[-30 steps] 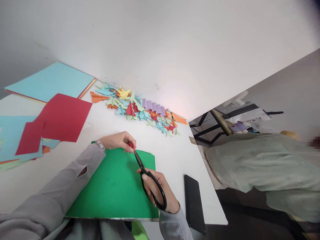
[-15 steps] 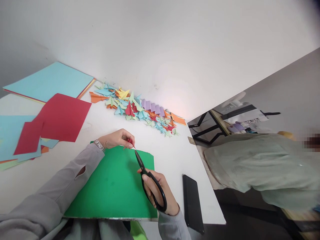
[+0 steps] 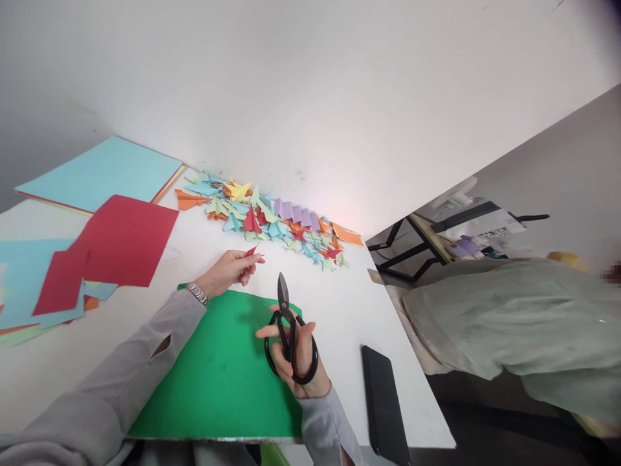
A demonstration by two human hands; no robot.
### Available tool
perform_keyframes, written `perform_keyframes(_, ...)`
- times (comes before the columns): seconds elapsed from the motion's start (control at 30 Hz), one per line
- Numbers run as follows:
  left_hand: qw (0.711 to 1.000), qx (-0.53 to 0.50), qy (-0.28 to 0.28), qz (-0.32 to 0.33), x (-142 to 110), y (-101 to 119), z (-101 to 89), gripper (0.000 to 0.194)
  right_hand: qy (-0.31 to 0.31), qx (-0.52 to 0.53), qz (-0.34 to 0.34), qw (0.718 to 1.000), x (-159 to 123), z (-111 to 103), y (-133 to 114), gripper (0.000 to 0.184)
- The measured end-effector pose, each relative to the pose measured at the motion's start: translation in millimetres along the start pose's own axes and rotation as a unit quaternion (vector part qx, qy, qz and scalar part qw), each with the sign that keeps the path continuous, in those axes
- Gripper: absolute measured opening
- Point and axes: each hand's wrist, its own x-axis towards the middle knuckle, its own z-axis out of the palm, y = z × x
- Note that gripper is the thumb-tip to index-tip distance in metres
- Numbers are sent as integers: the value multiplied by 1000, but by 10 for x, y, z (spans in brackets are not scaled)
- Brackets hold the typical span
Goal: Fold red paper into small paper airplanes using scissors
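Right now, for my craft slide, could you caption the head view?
Left hand pinches folded red paper; right hand holds black scissors.

Open: desk [image 3: 349, 291] strip between folded papers [image 3: 262, 217] and green sheet [image 3: 213, 369], the left hand [image 3: 230, 268] intruding; lane between right hand [image 3: 301, 356] and black slab [image 3: 385, 401]. Narrow: gap between left hand and upright-pointing scissors [image 3: 283, 296]. Obstacles: folded papers, low, along the wall [image 3: 291, 97]; black slab, near the desk's right edge.
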Motion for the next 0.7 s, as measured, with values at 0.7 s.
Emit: perform_keyframes(0.7,997,27,7,-73,35,-35,-68,39,-177,3,78,981,501,-174,23,78)
